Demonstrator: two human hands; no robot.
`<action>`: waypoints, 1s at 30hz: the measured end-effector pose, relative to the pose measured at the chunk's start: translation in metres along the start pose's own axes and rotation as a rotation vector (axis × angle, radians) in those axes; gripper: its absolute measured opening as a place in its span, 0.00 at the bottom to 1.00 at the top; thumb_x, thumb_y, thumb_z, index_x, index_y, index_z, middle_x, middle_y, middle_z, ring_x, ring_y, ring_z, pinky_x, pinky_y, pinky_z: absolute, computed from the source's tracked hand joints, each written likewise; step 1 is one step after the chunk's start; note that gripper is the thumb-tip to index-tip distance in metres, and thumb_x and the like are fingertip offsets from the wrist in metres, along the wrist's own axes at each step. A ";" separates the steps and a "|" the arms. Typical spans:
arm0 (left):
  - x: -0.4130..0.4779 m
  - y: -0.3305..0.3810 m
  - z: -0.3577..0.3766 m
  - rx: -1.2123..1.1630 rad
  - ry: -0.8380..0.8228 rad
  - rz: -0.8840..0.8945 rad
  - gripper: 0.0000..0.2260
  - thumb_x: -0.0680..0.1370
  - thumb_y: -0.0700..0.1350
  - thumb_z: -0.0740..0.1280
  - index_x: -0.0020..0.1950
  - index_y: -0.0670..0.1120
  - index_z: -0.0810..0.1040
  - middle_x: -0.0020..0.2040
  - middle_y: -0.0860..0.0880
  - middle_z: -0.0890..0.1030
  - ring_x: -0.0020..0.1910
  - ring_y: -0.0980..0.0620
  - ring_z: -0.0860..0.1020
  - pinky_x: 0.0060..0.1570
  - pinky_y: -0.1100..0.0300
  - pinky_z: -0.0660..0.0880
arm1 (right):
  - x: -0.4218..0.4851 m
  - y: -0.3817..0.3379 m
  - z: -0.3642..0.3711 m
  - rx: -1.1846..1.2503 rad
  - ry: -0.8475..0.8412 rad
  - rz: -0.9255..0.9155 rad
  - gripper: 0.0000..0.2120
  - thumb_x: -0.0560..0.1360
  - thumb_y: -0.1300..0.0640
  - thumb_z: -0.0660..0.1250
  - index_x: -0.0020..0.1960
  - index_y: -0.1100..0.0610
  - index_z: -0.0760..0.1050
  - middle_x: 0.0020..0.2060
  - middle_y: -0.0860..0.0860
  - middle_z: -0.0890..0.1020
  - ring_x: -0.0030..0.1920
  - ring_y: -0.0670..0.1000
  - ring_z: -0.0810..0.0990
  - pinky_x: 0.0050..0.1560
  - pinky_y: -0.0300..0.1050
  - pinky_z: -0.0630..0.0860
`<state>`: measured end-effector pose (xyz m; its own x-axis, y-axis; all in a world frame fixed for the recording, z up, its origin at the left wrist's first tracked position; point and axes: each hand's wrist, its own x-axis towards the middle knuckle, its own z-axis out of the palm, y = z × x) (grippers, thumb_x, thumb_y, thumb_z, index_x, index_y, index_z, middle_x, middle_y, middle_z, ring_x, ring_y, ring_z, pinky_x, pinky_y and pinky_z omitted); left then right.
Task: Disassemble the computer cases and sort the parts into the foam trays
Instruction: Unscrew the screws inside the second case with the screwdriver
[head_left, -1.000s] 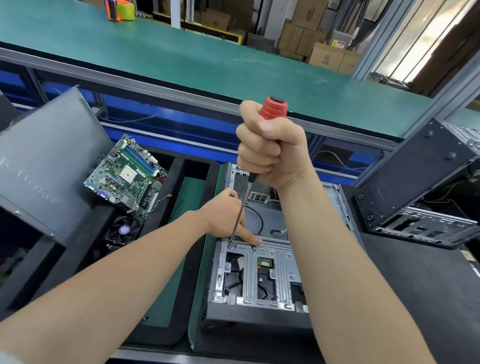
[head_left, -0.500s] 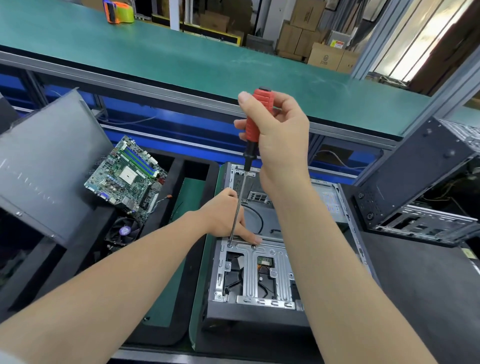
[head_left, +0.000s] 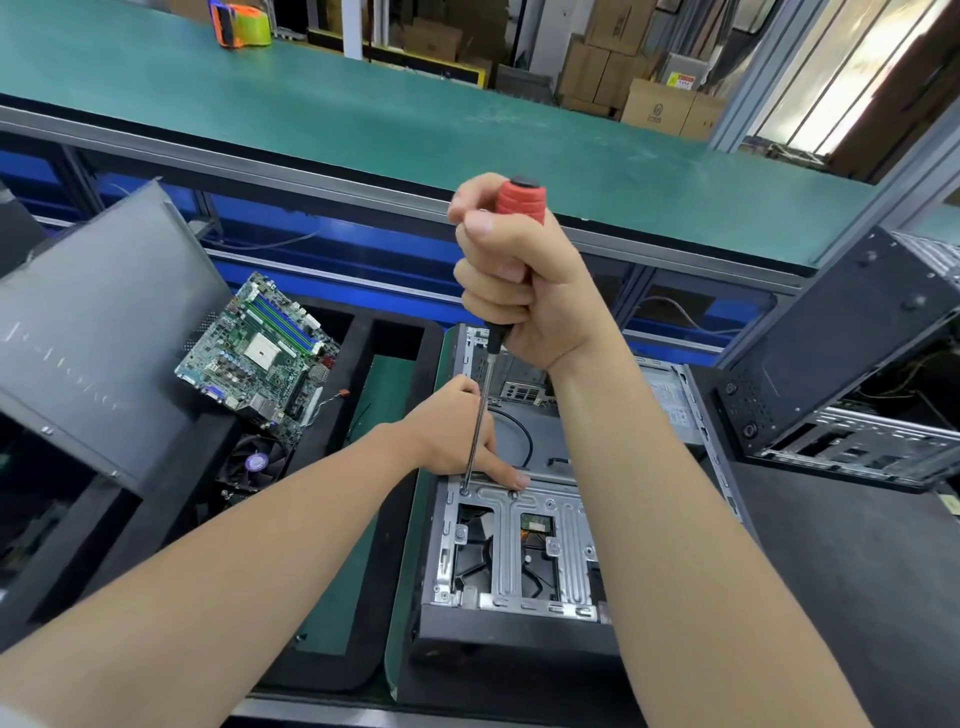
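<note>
An open computer case (head_left: 519, 631) lies flat in front of me, its silver drive cage (head_left: 540, 551) facing up. My right hand (head_left: 524, 280) is fisted around the red handle of a long screwdriver (head_left: 480, 410), held nearly upright. The tip sits on a screw at the cage's top left corner (head_left: 464, 491). My left hand (head_left: 457, 431) rests on the cage's upper edge beside the shaft, with one finger stretched along the metal. A green motherboard (head_left: 260, 353) lies in the black foam tray (head_left: 358, 343) to the left.
A grey side panel (head_left: 88, 332) leans at the far left. A cooling fan (head_left: 254, 462) lies below the motherboard. A second black case (head_left: 841, 358) stands tilted at the right. A green conveyor (head_left: 363, 119) runs across behind, with a tape dispenser (head_left: 241, 23) on it.
My right hand has gone from a loose fingertip hold back to a full fist on the screwdriver handle. The tip stays on the same screw and my left hand has not moved.
</note>
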<state>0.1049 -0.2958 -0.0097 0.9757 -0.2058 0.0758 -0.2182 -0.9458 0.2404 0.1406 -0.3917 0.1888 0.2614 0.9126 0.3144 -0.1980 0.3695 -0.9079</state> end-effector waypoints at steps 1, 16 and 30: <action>0.000 0.000 0.001 0.003 0.005 0.000 0.41 0.68 0.84 0.56 0.25 0.44 0.66 0.20 0.52 0.65 0.30 0.54 0.66 0.50 0.60 0.56 | 0.000 0.001 -0.003 0.087 -0.089 0.011 0.05 0.75 0.63 0.70 0.49 0.55 0.81 0.27 0.44 0.69 0.22 0.41 0.62 0.22 0.33 0.59; -0.005 0.005 -0.005 -0.042 -0.031 -0.024 0.38 0.68 0.84 0.54 0.22 0.50 0.70 0.21 0.53 0.66 0.32 0.54 0.67 0.54 0.59 0.58 | -0.007 0.001 0.024 -0.493 0.691 -0.136 0.07 0.74 0.58 0.77 0.49 0.59 0.81 0.37 0.49 0.83 0.38 0.50 0.81 0.42 0.45 0.81; -0.001 0.002 0.001 -0.019 0.005 -0.041 0.42 0.67 0.84 0.55 0.26 0.44 0.73 0.21 0.52 0.67 0.32 0.55 0.68 0.55 0.65 0.56 | -0.002 -0.006 0.005 -0.150 0.269 0.034 0.16 0.76 0.60 0.67 0.32 0.52 0.67 0.24 0.47 0.64 0.22 0.47 0.57 0.24 0.35 0.56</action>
<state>0.1035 -0.2975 -0.0105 0.9837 -0.1653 0.0704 -0.1781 -0.9486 0.2615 0.1365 -0.3944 0.1953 0.5016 0.8374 0.2169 -0.0745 0.2917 -0.9536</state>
